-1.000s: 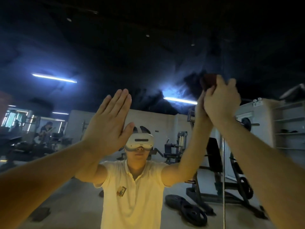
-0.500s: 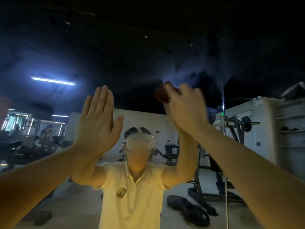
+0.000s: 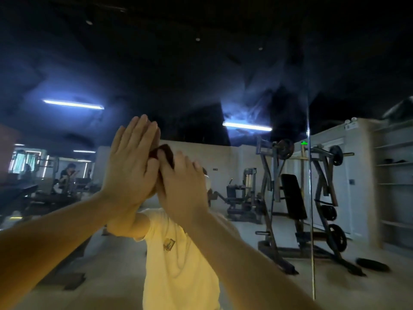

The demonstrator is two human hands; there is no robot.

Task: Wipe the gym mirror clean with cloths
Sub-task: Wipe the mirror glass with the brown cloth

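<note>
The gym mirror (image 3: 223,74) fills the head view and reflects me in a pale yellow shirt. My left hand (image 3: 128,166) lies flat against the glass, fingers straight and together, holding nothing. My right hand (image 3: 181,189) presses a dark brown cloth (image 3: 166,154) onto the mirror just right of the left hand, almost touching it. Only the cloth's upper part shows above my fingers. A hazy smear (image 3: 252,104) streaks the glass up and to the right of my hands.
A vertical mirror seam (image 3: 310,198) runs down the right side. Reflected in the glass are a weight rack with a bench (image 3: 292,198), plates on the floor (image 3: 372,265), shelves (image 3: 393,175) at far right, and people (image 3: 67,175) at far left.
My right hand has swept the cloth leftward and downward across the glass, from the upper right to beside my left hand. The left hand has stayed flat on the mirror.
</note>
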